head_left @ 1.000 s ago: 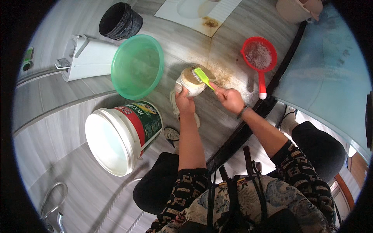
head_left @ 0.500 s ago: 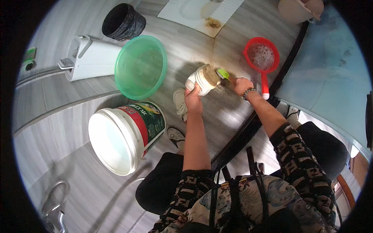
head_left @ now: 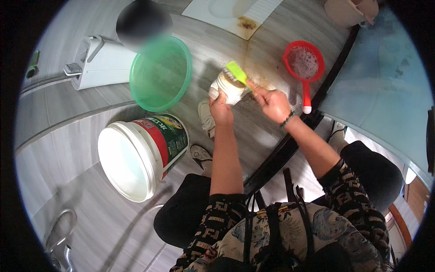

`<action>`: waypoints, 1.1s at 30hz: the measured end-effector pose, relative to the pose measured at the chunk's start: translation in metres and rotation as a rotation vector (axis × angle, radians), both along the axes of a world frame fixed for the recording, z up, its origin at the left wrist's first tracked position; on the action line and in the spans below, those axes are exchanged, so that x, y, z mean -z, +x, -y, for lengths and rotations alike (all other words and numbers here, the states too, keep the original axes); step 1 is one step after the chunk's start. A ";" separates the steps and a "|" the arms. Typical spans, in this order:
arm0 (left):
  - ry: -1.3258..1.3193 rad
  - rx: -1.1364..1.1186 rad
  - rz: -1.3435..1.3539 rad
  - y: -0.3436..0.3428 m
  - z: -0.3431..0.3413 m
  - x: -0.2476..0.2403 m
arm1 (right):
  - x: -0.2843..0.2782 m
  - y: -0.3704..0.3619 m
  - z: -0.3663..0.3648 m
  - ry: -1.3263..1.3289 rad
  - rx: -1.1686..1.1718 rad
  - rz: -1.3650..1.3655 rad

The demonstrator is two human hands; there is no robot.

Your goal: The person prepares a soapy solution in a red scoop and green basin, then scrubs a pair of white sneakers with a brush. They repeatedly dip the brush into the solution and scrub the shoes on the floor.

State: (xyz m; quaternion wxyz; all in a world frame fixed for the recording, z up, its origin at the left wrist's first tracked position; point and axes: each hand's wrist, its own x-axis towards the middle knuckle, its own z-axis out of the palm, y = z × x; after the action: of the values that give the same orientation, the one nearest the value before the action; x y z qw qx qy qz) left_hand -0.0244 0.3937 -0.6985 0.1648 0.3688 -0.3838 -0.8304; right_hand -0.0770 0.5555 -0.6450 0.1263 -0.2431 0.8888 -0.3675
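Observation:
My left hand (head_left: 220,103) grips a pale, worn shoe (head_left: 228,86) and holds it up over the wet tiled floor. My right hand (head_left: 272,101) holds a bright green scrub brush (head_left: 237,73), whose head lies against the top of the shoe. Both forearms reach forward from the lower edge of the picture. A red dipper (head_left: 304,63) full of suds lies just right of my right hand.
A green basin (head_left: 159,75) sits left of the shoe. A white bucket (head_left: 140,154) with a red and green label stands at lower left. Behind them are a white plastic container (head_left: 102,61), a squat toilet pan (head_left: 231,11) and a faucet (head_left: 61,240). A dark door sill (head_left: 290,140) runs diagonally.
Both hands have shifted the shoe and brush a little to the right and up. The brush has moved across the top of the shoe.

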 end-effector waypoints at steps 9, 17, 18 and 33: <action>0.032 0.032 -0.045 -0.005 0.001 0.000 | 0.020 -0.012 0.001 0.124 0.020 0.069; -0.058 0.109 -0.070 -0.003 -0.022 0.006 | 0.073 -0.017 -0.015 0.313 0.091 0.084; -0.283 0.208 -0.112 -0.002 -0.023 0.015 | 0.066 -0.016 -0.009 0.222 0.114 0.097; -1.465 1.128 0.628 -0.012 -0.007 0.077 | 0.048 -0.080 -0.083 0.539 0.390 0.191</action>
State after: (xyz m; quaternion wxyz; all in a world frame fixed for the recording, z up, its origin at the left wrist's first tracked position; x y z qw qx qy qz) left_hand -0.0367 0.4004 -0.7759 -0.1781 0.1416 -0.9515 -0.2071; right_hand -0.1574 0.6382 -0.6933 0.1958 0.0091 0.9678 -0.1579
